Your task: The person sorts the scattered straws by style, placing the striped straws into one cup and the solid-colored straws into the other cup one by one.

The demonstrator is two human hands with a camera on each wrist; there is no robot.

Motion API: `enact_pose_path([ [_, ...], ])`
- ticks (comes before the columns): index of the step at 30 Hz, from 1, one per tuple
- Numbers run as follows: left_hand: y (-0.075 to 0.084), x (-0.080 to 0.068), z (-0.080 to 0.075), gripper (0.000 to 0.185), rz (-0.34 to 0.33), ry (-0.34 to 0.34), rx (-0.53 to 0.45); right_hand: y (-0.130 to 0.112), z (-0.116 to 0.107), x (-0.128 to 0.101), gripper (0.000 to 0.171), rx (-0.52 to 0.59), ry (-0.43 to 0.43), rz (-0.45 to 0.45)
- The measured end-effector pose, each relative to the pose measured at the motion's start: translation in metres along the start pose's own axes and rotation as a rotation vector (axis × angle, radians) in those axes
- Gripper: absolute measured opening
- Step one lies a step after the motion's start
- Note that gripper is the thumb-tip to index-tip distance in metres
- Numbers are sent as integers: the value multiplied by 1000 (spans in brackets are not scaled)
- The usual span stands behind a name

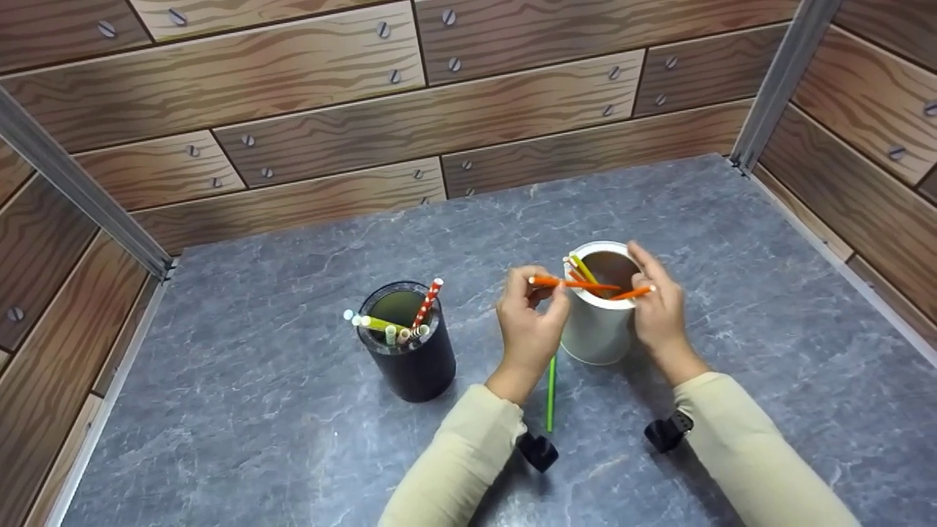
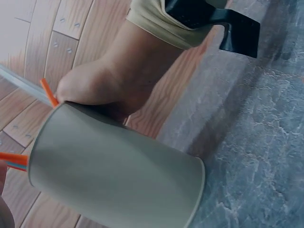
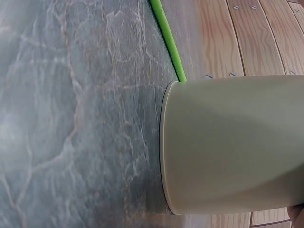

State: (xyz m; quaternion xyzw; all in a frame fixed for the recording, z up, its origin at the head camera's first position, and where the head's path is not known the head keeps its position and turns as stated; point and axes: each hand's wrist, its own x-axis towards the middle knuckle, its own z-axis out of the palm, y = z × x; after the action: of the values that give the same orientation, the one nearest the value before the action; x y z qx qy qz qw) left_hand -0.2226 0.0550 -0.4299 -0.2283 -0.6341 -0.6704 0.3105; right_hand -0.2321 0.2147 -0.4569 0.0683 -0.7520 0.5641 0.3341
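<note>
the table (image 1: 307, 454) was a grey, veined, stone-look slab, boxed in on three sides by walls (image 1: 439, 110) printed with brown wood planks and screw heads, with metal posts (image 1: 80, 190) standing in the corners. no brand, label or writing could be read anywhere.

a white cup (image 1: 596, 329) stood upright right of centre, holding a yellow-green straw (image 1: 583, 268) and what looked like one or two more, though the hands made that hard to tell. the left hand (image 1: 528, 326) was just left of the cup, its fingertips pinching one end of an orange straw (image 1: 571, 283) that lay across the rim. the right hand (image 1: 659, 311) sat at the cup's right side, fingers curled round a second orange straw (image 1: 633, 293) slanting into the opening. the two hands were apart, the cup between them.

a green straw (image 1: 550, 391) lay flat on the table at the cup's base (the right wrist view showed it running up to the foot). well to the left stood a black cup (image 1: 410, 359) with several straws, one red-and-white striped (image 1: 427, 301). both hands partly hid the white cup's rim.
</note>
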Motion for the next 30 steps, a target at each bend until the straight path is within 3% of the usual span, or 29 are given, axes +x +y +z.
enact_pose_path([
  [2,1,1,1,17,4,-3,9,0,1,1,39,1,-2,4],
  [9,27,7,1,15,-32,-36,40,-4,1,1,38,45,9,-13],
  [26,24,1,4,15,-134,-17,12,-3,1,-1,37,-6,24,-41],
  [30,12,-5,5,14,-153,6,-18,-3,2,-1,38,-11,32,-43],
])
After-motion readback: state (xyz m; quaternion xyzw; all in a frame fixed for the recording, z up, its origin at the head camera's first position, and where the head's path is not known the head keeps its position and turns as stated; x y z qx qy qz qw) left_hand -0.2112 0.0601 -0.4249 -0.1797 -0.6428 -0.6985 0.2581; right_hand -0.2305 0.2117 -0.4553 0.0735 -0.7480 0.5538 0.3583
